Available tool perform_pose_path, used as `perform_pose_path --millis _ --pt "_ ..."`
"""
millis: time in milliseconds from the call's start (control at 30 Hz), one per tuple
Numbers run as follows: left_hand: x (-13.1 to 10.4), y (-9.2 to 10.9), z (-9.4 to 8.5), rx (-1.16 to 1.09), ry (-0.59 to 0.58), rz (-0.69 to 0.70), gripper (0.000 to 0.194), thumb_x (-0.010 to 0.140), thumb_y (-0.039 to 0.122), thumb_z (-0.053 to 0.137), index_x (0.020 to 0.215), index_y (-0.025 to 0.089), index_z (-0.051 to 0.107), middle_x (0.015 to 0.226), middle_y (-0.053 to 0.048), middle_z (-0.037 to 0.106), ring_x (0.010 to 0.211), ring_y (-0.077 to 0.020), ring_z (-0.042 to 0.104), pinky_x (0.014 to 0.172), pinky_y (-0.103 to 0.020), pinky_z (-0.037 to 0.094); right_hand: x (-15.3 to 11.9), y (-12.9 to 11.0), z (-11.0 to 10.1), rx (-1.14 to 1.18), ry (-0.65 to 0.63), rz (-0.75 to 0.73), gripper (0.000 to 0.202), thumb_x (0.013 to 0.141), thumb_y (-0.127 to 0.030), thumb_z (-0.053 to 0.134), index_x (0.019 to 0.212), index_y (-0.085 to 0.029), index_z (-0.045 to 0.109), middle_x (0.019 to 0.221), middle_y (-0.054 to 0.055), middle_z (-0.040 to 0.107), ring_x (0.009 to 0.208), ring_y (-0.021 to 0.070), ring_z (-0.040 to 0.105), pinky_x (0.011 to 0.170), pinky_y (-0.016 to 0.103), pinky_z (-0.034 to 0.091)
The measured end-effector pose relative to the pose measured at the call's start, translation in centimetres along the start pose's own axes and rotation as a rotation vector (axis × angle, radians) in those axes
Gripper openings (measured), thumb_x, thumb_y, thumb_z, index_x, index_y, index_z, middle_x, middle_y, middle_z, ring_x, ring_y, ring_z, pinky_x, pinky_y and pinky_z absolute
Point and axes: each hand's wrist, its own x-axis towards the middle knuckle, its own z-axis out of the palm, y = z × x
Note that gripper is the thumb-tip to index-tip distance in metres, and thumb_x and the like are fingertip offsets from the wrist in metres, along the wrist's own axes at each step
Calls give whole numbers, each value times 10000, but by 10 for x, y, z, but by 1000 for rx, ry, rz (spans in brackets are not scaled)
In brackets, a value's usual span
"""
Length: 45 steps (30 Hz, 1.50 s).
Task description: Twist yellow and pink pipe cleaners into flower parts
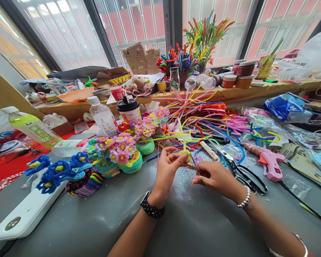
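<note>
My left hand (167,175) is closed, pinching a small yellow pipe-cleaner piece (186,155) between thumb and fingers. A pale yellow stem (182,134) of the same fuzzy wire stands up from it. My right hand (216,178) is closed round a pair of small scissors (195,165); the thin metal blades point up and left to the yellow piece. Its handle is mostly hidden by my fingers. Glitter bits (188,185) lie scattered on the grey table (182,228) beneath my hands.
Large black-handled scissors (248,178) and a pink glue gun (271,162) with a cord lie right. Loose pipe cleaners (203,114) heap behind my hands. Pink pipe-cleaner flowers (123,148), blue ones (61,171), a lidded cup (128,110) and bottles (101,116) stand left, near a white device (29,214).
</note>
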Motion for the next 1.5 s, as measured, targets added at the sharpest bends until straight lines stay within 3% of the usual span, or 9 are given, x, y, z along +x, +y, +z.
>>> perform_pose_path --millis 300,600,1000,1500 --pt "2 1 -2 7 51 11 390 609 195 670 876 175 386 659 24 602 595 -97 583 617 -229 455 0 8 -4 44 100 -16 520 717 -593 420 445 -169 290 458 -38 369 466 78 316 469 214 241" --pt "2 -3 -1 56 -12 50 384 632 179 648 897 183 370 714 11 604 696 -127 605 666 -274 482 -4 10 -13 -43 -79 53 468 703 -625 399 589 -174 447 558 -7 492 509 107 400 467 219 240" --pt "1 -2 0 66 -40 91 375 654 181 634 907 189 357 732 -4 628 732 -159 621 638 -283 502 -4 3 -15 -52 -97 49 459 699 -605 429 553 -170 454 535 -1 499 491 100 379 459 220 241" --pt "-1 -2 -1 59 -64 134 332 692 193 600 924 190 363 812 -26 626 766 -143 599 666 -272 481 -3 4 -14 4 -67 -25 495 722 -580 421 459 -164 373 461 -39 377 477 81 323 452 209 231"
